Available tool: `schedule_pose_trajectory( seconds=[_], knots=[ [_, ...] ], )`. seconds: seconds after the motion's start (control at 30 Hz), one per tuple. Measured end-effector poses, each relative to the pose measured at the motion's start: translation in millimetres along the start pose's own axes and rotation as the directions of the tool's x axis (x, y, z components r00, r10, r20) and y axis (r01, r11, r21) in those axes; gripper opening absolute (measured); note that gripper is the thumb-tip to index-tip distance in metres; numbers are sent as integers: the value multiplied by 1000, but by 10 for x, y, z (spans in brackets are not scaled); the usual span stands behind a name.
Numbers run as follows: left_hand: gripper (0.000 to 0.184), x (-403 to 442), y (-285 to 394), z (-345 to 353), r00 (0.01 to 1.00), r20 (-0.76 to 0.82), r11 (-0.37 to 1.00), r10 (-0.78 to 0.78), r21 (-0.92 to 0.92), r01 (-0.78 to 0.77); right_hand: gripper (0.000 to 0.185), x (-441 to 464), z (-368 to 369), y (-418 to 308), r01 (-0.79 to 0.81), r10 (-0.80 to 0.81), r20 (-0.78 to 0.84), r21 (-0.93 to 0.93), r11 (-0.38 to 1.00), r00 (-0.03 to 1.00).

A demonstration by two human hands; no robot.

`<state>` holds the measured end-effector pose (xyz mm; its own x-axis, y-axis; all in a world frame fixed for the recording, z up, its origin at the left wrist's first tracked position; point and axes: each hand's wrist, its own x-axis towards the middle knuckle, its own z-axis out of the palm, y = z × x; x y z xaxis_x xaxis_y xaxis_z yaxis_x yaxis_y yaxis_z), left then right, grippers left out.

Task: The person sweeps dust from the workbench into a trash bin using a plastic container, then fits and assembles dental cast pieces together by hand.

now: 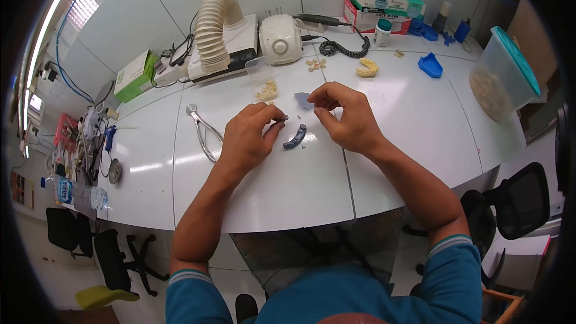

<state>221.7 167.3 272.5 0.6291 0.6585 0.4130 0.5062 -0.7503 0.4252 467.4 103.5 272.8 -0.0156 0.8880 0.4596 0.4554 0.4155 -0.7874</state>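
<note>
My left hand [249, 135] pinches a small dark grey piece [284, 118] between thumb and forefinger. Opposite it, my right hand [351, 117] has its thumb and forefinger curled close together; whatever is between the tips is too small to make out. Just past those fingertips lies a flat blue-grey sheet [302, 100]. On the table between my hands rests a curved dark blue-grey dental arch piece [294, 137], with tiny crumbs around it. Metal pliers [204, 132] lie left of my left hand, their handles partly behind it.
Behind my hands stand a clear tub [266, 91] of yellowish pieces and a yellow dental model [367, 68]. Farther back are a ribbed hose [212, 30], a white control unit [280, 39] and a handpiece [321, 20]. At right are a blue tray [430, 65] and a teal-lidded container [501, 78].
</note>
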Motion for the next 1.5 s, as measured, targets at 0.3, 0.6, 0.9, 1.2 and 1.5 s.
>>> schedule_pose_trajectory(
  seconds=[0.3,0.6,0.9,1.2,1.5],
  knots=[
    [32,14,86,32,998,34,928,-49,-368,58,28,-8,-15,-56,77,-65,193,-51,996,979],
    [31,5,163,22,995,59,910,-81,-403,98,23,-26,11,-52,110,-111,232,17,994,966],
    [40,12,125,-134,974,224,998,15,-66,0,19,1,-47,23,73,-55,160,-107,992,986],
    [24,2,35,-41,948,317,985,-21,-156,74,18,-32,-8,45,77,-34,315,-123,989,948],
    [23,-6,19,-16,952,307,984,-7,-166,60,18,-49,29,77,41,12,375,-133,990,927]
  ],
)
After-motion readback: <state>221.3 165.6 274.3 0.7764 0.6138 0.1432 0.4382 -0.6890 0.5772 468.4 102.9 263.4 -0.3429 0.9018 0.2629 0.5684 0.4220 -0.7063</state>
